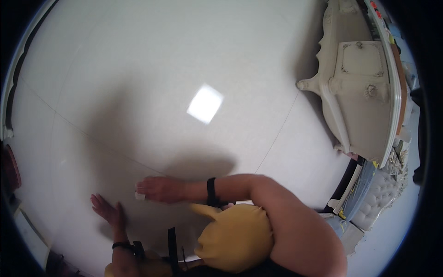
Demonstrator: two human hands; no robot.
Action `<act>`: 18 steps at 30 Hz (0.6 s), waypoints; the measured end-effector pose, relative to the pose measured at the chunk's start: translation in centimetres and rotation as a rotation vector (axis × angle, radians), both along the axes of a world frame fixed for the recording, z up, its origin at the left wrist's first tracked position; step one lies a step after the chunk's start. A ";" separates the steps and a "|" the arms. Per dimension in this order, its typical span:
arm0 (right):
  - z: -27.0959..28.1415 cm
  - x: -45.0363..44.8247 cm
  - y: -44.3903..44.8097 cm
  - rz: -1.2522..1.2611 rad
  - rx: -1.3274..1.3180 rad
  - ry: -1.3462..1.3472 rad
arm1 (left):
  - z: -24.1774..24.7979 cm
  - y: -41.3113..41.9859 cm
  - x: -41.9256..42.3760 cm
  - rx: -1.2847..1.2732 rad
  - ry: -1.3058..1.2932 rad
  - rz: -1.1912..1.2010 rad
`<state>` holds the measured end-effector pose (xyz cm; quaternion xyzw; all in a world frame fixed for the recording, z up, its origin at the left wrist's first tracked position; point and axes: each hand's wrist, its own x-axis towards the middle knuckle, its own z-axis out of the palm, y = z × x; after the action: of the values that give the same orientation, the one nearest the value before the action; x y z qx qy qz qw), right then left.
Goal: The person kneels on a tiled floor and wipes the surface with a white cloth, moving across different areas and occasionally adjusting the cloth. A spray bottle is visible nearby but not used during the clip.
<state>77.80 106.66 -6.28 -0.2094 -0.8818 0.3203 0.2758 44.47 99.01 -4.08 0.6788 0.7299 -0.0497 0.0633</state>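
Note:
My right hand [162, 189] reaches leftward above the pale tiled floor [242, 131], palm side hidden, with a small white piece [140, 196] at its fingertips; whether the fingers grip it is unclear. A black strap [211, 191] circles that wrist. Lower left, my left hand [109, 211] is held with its fingers spread and nothing visible in it. Another dark band [121, 245] is around the left wrist. Yellow cloth [238, 239] of clothing bulges between the arms, beside dark straps [172, 247].
An ornate cream cabinet [363, 104] with carved legs stands at the right. Beyond its lower end is a tufted headboard or seat back [375, 199] beside blue fabric [358, 194]. A reddish round object [13, 166] sits at the left rim.

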 end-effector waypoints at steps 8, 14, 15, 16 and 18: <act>0.3 24.4 19.2 -1.077 -0.272 -0.180 | -0.2 -0.3 0.0 -0.006 0.045 0.031; -0.7 35.1 22.6 -1.315 0.193 -0.442 | 0.2 0.1 0.4 0.050 -0.013 0.016; -1.1 31.7 20.6 -1.197 0.280 -0.414 | 0.3 0.0 0.6 0.026 0.008 0.026; -1.2 26.5 17.5 -1.187 0.167 -0.353 | 0.4 0.1 0.6 0.025 0.022 0.036; -0.3 16.4 9.5 -0.868 0.037 -0.380 | 0.4 0.2 0.8 0.023 0.018 0.048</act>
<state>94.21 116.16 -6.62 -0.6085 -0.7532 0.1156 0.2214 45.25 99.18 -3.67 0.6614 0.7469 -0.0458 0.0503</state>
